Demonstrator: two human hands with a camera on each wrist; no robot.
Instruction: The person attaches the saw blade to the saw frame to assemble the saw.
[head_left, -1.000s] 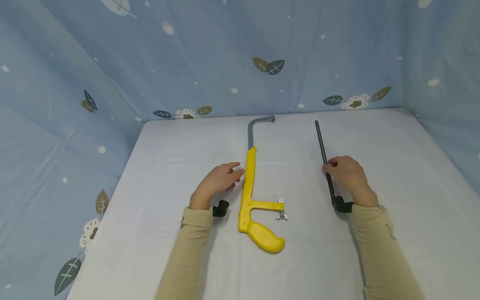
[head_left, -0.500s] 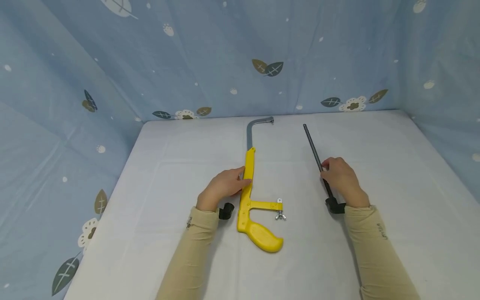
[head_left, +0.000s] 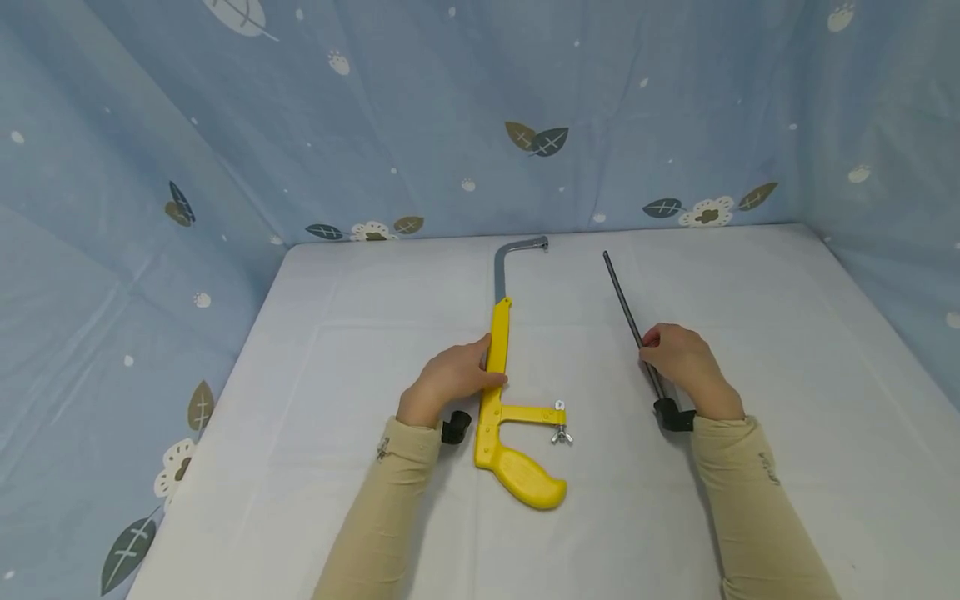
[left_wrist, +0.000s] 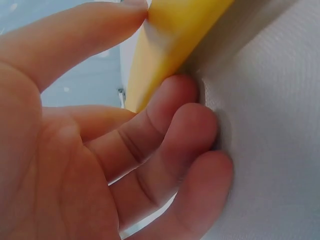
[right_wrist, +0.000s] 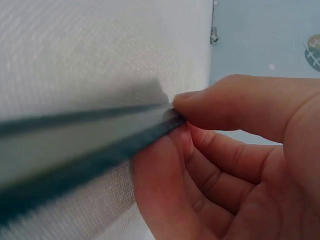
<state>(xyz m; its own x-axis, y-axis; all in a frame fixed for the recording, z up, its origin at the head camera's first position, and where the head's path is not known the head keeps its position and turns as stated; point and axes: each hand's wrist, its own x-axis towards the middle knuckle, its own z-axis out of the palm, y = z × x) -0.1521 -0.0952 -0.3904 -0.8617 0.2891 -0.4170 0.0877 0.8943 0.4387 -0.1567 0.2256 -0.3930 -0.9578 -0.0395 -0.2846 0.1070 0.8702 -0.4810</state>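
A yellow hacksaw frame [head_left: 492,425] with a grey hooked far end lies on the white cloth in the head view, its handle nearest me. My left hand [head_left: 452,377] grips its long bar from the left, thumb on top and index finger along the side. In the left wrist view the other fingers of this left hand [left_wrist: 140,145] curl against the cloth below the yellow bar [left_wrist: 165,40]. On the right, my right hand [head_left: 682,360] pinches a thin dark hacksaw blade [head_left: 622,297] between thumb and fingers. The right wrist view shows the blade [right_wrist: 90,145] close to the cloth.
A wing nut [head_left: 561,436] hangs on the frame's short crossarm. Black wrist mounts stick out beside the left cuff [head_left: 456,427] and the right cuff [head_left: 671,417]. A blue patterned curtain [head_left: 420,108] stands behind the white table [head_left: 360,292] and along its sides.
My left hand has moved right and taken hold of the frame's bar. My right hand has shifted slightly left, and the blade's far end has swung left with it.
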